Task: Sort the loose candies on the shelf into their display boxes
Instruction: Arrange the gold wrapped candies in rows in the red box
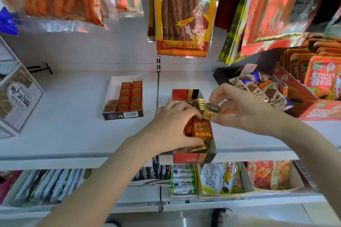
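Note:
A red and black display box (193,157) sits at the front edge of the white shelf (73,125), filled with gold and orange wrapped candies (201,130). My left hand (173,125) reaches into the box, its curled fingers gripping several of those candies. Just above the box, my right hand (247,108) pinches a gold wrapped candy (212,110) between thumb and fingers. Further left stands a white tray box (115,86) holding neat rows of red square candies (130,96).
A black box of blue and orange wrapped chocolates (262,88) stands at the right, beside red snack boxes (321,77). Snack bags (182,11) hang overhead. A clear box (16,101) is at the left. A lower shelf holds packets (182,180).

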Tool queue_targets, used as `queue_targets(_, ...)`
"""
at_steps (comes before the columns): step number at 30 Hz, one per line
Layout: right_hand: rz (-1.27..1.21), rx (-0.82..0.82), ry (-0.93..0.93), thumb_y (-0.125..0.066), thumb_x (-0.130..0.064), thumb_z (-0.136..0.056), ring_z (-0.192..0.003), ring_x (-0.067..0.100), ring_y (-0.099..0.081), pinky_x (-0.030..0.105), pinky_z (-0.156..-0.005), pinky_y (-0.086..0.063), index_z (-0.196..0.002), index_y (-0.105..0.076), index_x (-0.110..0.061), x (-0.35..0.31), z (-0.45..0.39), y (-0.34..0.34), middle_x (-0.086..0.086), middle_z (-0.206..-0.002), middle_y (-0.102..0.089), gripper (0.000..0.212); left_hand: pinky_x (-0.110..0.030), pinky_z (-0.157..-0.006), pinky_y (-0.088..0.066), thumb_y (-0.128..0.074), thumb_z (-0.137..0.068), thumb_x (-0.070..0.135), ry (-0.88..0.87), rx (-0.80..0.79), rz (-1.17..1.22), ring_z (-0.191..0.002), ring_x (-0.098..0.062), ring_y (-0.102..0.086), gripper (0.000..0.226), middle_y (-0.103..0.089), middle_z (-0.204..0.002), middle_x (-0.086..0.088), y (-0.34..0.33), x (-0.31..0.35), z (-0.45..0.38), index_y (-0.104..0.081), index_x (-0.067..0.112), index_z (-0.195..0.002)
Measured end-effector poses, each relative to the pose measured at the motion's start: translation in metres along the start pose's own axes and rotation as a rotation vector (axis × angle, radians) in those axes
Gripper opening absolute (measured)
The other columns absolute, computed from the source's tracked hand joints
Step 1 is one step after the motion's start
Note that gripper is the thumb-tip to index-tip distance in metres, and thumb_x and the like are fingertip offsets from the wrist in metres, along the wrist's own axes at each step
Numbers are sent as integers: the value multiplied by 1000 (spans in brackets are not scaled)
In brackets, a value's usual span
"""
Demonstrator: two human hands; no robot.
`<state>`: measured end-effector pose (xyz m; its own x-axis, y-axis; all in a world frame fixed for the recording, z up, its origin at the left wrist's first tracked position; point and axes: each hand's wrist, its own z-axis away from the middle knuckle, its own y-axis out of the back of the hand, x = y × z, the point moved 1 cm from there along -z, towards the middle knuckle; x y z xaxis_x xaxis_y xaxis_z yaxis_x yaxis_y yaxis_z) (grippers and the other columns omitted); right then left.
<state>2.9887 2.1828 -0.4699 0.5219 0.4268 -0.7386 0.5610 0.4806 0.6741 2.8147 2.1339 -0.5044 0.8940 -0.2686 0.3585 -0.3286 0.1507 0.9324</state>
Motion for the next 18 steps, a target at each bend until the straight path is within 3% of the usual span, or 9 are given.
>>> queue_targets(10, 183, -49, 84, -63, -25, -82, -84, 2, -56, 29, -75, -52, -98, -41, -32, 5, 20, -9, -10, -106, -51, 28, -29, -92, -39, -61, -77, 49, 54, 185, 34, -113, -14, -43, 43, -45, -123, 10, -4, -11, -17, -52, 31, -115)
queue_targets(14, 244, -40, 90, -64, -26, -82, -84, 2, -55, 27, -75, -51, -101, -41, -30, 6, 21, -6, -11, -108, -52, 31, -36, -94, -42, -60, -78, 51, 82, 222, 8, -112, -14, -47, 44, -47, -124, 8, -4, -11, -22, -52, 29, -116)
queue_targets(18, 307, -48, 115, -66, -24, -81, -94, 9, -56, 27, -78, -51, -105, -43, -30, 7, 21, -6, -11, -113, -53, 34, -38, -96, -43, -64, -77, 47, 120, 259, 39, -116, -17, -49, 60, -44, -131, 5, -3, -9, -22, -41, 27, -128)
